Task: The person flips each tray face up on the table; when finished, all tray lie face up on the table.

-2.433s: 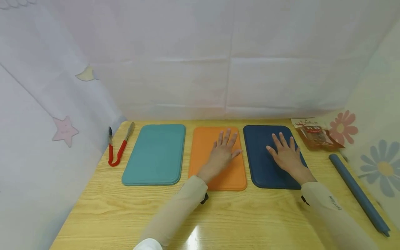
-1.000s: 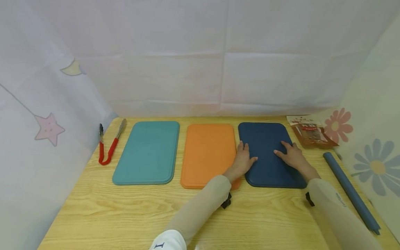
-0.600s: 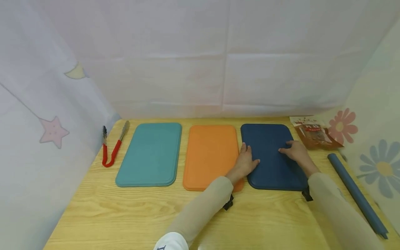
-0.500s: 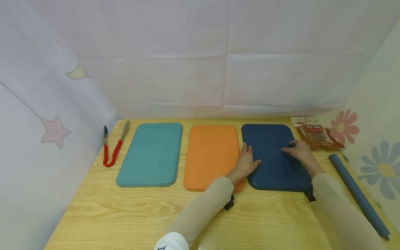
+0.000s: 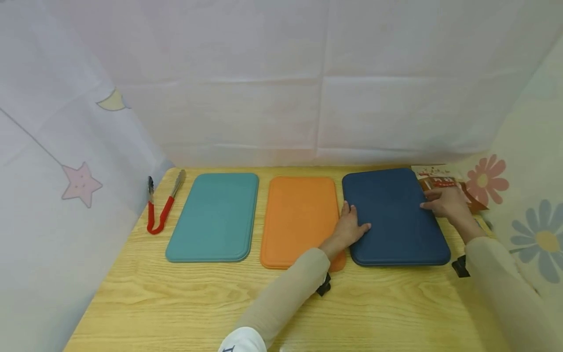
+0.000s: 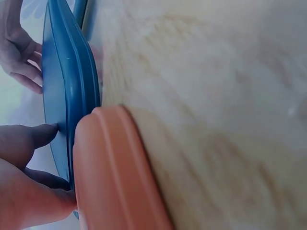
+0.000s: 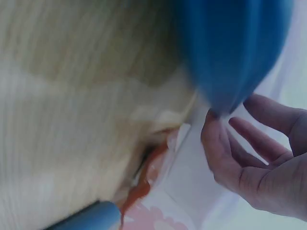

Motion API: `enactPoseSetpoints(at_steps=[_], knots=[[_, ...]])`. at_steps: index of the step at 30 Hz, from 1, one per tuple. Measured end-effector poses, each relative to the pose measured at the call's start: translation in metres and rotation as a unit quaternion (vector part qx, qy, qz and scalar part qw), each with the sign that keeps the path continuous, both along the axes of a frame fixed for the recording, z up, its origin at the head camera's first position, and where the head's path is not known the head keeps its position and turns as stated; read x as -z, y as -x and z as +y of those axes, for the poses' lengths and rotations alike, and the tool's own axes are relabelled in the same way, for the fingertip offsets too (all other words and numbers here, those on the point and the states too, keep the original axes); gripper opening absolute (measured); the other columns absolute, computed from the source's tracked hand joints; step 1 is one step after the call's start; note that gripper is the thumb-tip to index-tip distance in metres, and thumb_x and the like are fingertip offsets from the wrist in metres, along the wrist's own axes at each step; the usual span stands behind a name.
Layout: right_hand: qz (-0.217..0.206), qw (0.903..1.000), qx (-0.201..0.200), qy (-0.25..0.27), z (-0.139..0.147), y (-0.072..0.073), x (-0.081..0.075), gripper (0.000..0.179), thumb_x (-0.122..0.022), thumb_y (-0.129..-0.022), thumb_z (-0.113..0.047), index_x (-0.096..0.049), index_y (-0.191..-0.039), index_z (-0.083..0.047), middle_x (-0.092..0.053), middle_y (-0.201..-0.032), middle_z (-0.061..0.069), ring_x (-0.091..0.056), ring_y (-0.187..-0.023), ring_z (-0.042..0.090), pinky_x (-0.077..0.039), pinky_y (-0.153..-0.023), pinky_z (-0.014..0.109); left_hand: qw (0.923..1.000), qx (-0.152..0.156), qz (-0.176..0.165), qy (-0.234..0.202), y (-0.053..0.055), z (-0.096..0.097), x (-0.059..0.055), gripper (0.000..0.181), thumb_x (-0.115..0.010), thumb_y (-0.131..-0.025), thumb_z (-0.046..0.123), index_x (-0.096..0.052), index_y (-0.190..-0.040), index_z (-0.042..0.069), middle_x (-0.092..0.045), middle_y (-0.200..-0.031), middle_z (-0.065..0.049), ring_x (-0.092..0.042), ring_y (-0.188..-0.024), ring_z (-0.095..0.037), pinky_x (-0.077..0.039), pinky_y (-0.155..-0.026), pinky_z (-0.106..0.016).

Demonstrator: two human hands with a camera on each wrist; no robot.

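A flat navy blue tray [image 5: 391, 230] with rounded corners and a stepped rim, like an upturned tray or a lid, is tilted, its right side raised. My right hand [image 5: 448, 203] holds its right edge; in the right wrist view the thumb and fingertips pinch a corner of the blue rim [image 7: 225, 72]. My left hand [image 5: 345, 230] is at its left edge, thumb on the top face and fingers along the side. An orange tray [image 5: 299, 220] of the same shape lies under my left wrist, close beside the blue one. What is beneath the blue tray is hidden.
A teal tray [image 5: 213, 217] lies on the wooden table [image 5: 184, 303] to the left. Red-handled tongs [image 5: 162, 210] stand open at the far left. Behind my right hand is a brown food packet [image 5: 440, 181]. A grey-blue roll [image 7: 91, 218] lies at the right, mostly hidden by my arm.
Both hands have left their spread positions on the orange and blue trays. My left hand moved to the blue tray's left edge. My right hand moved right, and the blue tray's right side rose.
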State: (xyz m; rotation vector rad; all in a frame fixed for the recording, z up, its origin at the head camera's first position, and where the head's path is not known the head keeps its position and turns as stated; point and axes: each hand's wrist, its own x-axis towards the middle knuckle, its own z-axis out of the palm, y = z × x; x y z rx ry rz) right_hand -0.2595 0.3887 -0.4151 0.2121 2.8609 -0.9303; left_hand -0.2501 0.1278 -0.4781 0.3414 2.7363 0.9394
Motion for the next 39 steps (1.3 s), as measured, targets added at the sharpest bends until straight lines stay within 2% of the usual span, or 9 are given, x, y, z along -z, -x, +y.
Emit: enactPoseSetpoints(at_steps=[6, 9, 12, 17, 26, 30, 33, 36, 39], knots=[[-0.035, 0.9986, -0.04, 0.007, 0.013, 0.002, -0.019, 0.07, -0.066, -0.091, -0.035, -0.044, -0.139, 0.01, -0.044, -0.132, 0.039, -0.048, -0.114, 0.053, -0.05, -0.082, 0.054, 0.9998, 0.0, -0.017, -0.011, 0.001, -0.002, -0.002, 0.075, -0.059, -0.095, 0.041, -0.027, -0.151, 0.0, -0.013, -0.159, -0.015, -0.022, -0.144, -0.021, -0.034, -0.109, -0.027], [-0.066, 0.9943, -0.065, 0.052, 0.019, 0.001, -0.026, 0.078, -0.065, -0.091, -0.043, -0.038, -0.144, 0.008, -0.039, -0.139, 0.036, -0.053, -0.116, 0.045, -0.051, -0.086, 0.051, 0.9997, -0.001, -0.017, -0.017, 0.0, -0.003, -0.002, 0.074, -0.056, -0.096, 0.042, -0.028, -0.15, 0.0, -0.014, -0.159, -0.015, -0.021, -0.144, -0.021, -0.032, -0.11, -0.028], [-0.106, 0.9839, -0.058, 0.132, 0.022, 0.003, -0.029, 0.084, -0.067, -0.09, -0.042, -0.03, -0.148, 0.006, -0.035, -0.145, 0.032, -0.064, -0.107, 0.024, -0.052, -0.089, 0.044, 0.9998, 0.004, -0.011, -0.019, -0.006, -0.004, -0.003, 0.074, -0.054, -0.097, 0.044, -0.028, -0.15, 0.0, -0.015, -0.159, -0.015, -0.021, -0.145, -0.021, -0.031, -0.111, -0.028], [-0.136, 0.9726, -0.05, 0.182, 0.021, 0.006, -0.032, 0.09, -0.066, -0.091, -0.042, -0.019, -0.152, 0.004, -0.029, -0.148, 0.031, -0.06, -0.089, -0.005, -0.053, -0.09, 0.037, 0.9985, 0.052, -0.004, -0.015, -0.028, -0.011, -0.008, 0.08, -0.052, -0.094, 0.054, -0.025, -0.153, 0.007, -0.015, -0.159, -0.014, -0.02, -0.144, -0.033, -0.03, -0.113, -0.039], [-0.133, 0.9588, -0.064, 0.242, 0.018, 0.007, -0.043, 0.095, -0.065, -0.093, -0.034, 0.0, -0.155, -0.004, -0.011, -0.155, 0.03, -0.058, -0.089, -0.008, -0.053, -0.088, 0.036, 0.9883, 0.15, 0.018, 0.022, -0.061, -0.02, -0.02, 0.098, -0.068, -0.081, 0.06, -0.013, -0.156, 0.029, -0.008, -0.161, -0.009, -0.016, -0.141, -0.046, -0.032, -0.109, -0.049], [-0.115, 0.965, -0.067, 0.226, 0.015, 0.007, -0.052, 0.089, -0.064, -0.093, -0.035, -0.007, -0.156, -0.007, -0.031, -0.149, 0.024, -0.059, -0.09, -0.005, -0.054, -0.084, 0.035, 0.9867, 0.154, 0.027, 0.043, -0.069, -0.021, -0.021, 0.101, -0.073, -0.078, 0.055, -0.009, -0.155, 0.035, -0.009, -0.161, -0.006, -0.022, -0.139, -0.047, -0.041, -0.103, -0.046], [-0.095, 0.9765, -0.071, 0.18, 0.011, 0.006, -0.06, 0.086, -0.063, -0.092, -0.042, -0.015, -0.155, -0.007, -0.053, -0.13, 0.006, -0.062, -0.088, -0.002, -0.055, -0.08, 0.034, 0.987, 0.155, 0.03, 0.033, -0.075, -0.02, -0.023, 0.099, -0.073, -0.081, 0.05, -0.008, -0.155, 0.038, -0.009, -0.161, -0.005, -0.026, -0.138, -0.047, -0.043, -0.102, -0.047], [-0.092, 0.9803, -0.074, 0.158, 0.007, 0.004, -0.069, 0.088, -0.063, -0.09, -0.048, -0.018, -0.155, -0.008, -0.06, -0.112, -0.01, -0.064, -0.087, 0.001, -0.054, -0.08, 0.034, 0.9863, 0.158, 0.04, 0.024, -0.078, -0.02, -0.023, 0.097, -0.073, -0.083, 0.045, -0.008, -0.155, 0.036, -0.011, -0.161, -0.006, -0.029, -0.137, -0.046, -0.042, -0.103, -0.046], [-0.103, 0.9722, -0.06, 0.201, 0.002, 0.003, -0.075, 0.087, -0.064, -0.09, -0.046, -0.018, -0.156, -0.012, -0.06, -0.105, -0.02, -0.064, -0.091, 0.001, -0.053, -0.083, 0.033, 0.9856, 0.159, 0.055, 0.016, -0.082, -0.02, -0.023, 0.097, -0.074, -0.084, 0.038, -0.009, -0.156, 0.031, -0.014, -0.16, -0.008, -0.032, -0.138, -0.039, -0.039, -0.106, -0.042]])
